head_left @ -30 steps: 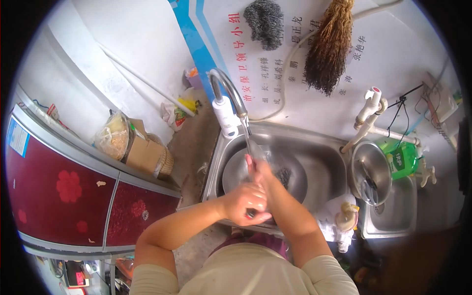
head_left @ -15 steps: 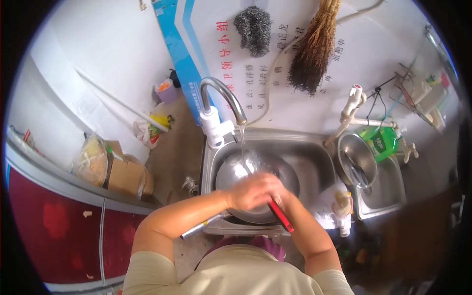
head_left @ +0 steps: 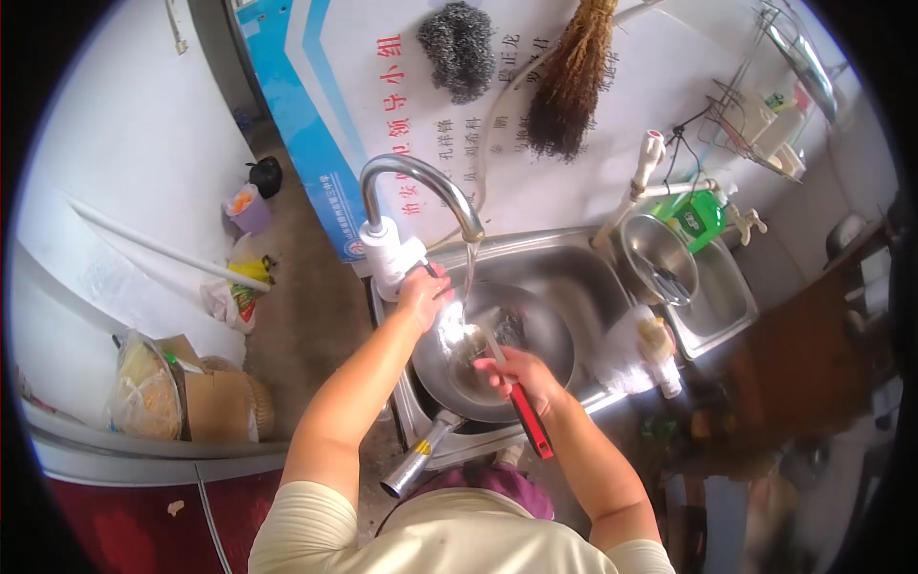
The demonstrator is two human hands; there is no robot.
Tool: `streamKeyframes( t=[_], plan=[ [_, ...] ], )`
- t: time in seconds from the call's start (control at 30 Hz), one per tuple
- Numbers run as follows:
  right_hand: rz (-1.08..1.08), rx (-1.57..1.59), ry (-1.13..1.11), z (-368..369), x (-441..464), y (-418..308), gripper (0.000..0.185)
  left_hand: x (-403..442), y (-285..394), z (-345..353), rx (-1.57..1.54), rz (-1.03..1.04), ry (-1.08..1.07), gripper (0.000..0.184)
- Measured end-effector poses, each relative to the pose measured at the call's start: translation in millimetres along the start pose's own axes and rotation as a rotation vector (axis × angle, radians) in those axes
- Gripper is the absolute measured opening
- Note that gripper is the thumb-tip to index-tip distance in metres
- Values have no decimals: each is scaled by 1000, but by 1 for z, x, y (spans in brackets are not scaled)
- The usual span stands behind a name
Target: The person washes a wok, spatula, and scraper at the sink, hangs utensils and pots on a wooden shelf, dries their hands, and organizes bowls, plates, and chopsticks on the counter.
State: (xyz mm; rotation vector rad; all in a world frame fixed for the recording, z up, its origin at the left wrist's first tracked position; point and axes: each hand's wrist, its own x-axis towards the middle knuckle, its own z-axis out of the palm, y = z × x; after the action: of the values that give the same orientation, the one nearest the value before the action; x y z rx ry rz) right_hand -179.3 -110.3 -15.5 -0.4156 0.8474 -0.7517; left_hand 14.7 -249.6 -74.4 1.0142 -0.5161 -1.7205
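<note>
The red-handled utensil (head_left: 529, 418) is clamped in the grip of the right hand (head_left: 524, 376) and is held over the near part of the pan (head_left: 547, 356), its handle slanted toward the body. The left hand (head_left: 424, 294) is placed against the side of the faucet (head_left: 387, 256); whether its grip is closed there cannot be told. Water (head_left: 470, 273) is being poured from the spout into the pan, which is seated in the sink (head_left: 598, 287) with its metal handle (head_left: 417, 461) projected over the near edge. To the right, a steel bowl (head_left: 633, 247) is set beside a green bottle (head_left: 698, 222). On the upright board behind, steel wool (head_left: 457, 53) and a broom (head_left: 574, 86) are seen.
</note>
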Motion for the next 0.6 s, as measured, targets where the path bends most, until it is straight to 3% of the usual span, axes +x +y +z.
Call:
streamKeyframes(
  t=[0.23, 0.37, 0.43, 0.47, 0.53, 0.6],
  plan=[
    [-98, 55, -10, -13, -25, 7, 39, -22, 21, 12, -110, -61, -120, 31],
    [-141, 70, -13, -23, -29, 10, 36, -26, 22, 10, 65, -58, -83, 40],
    [-165, 32, 22, -25, -38, 8, 42, -40, 17, 17, 464, -109, -42, 44],
    [-174, 41, 33, -29, -42, 9, 48, -32, 5, -2, 871, -26, -176, 48],
    [-197, 108, 39, -35, -52, 8, 61, -55, -12, 20, 1486, 248, -433, 54],
    [-245, 168, 0, -43, -70, 8, 70, -107, -13, 70, 1705, 646, -673, 59]
  ],
)
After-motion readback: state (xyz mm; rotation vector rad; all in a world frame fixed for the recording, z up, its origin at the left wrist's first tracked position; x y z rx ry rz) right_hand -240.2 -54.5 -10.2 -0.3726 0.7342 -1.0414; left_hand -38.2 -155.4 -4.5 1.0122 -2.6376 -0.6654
